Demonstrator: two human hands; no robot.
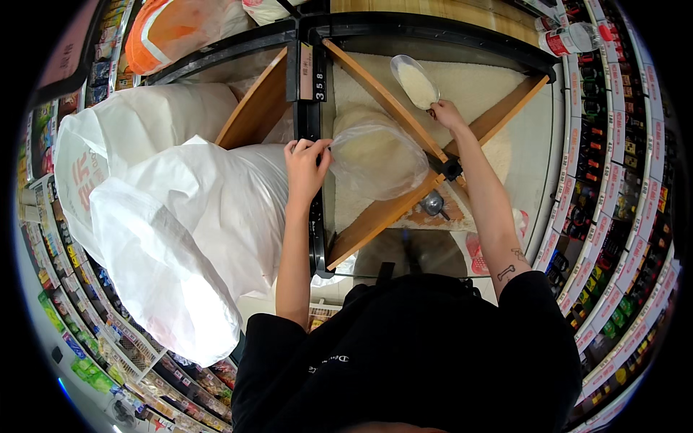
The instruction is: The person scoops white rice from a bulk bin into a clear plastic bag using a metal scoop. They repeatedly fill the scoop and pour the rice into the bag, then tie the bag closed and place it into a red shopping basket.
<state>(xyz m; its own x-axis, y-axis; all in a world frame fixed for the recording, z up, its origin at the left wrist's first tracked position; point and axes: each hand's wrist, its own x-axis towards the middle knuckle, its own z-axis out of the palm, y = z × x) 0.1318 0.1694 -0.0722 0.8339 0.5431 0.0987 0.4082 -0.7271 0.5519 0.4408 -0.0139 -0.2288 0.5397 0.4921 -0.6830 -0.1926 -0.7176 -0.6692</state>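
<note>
My right hand (pixel 448 115) grips the handle of a clear plastic scoop (pixel 415 82) filled with white rice grains. The scoop is over the back compartment of a rice bin, whose bed of grain (pixel 373 67) is pale. My left hand (pixel 308 162) is at the bin's left edge, its fingers pinching the rim of a clear plastic bag (pixel 379 157). The bag lies spread in the left compartment and pale grain shows through or in it; which, I cannot tell. A second scoop, metallic grey (pixel 432 203), lies in the front compartment.
Crossed wooden dividers (pixel 387 100) split the bin inside its black frame (pixel 427 24). Large white woven sacks (pixel 211 205) bulge on the left beside another wooden board (pixel 254 103). A bottle with a red cap (pixel 574 39) lies at the back right corner. Stocked shelves curve along both sides.
</note>
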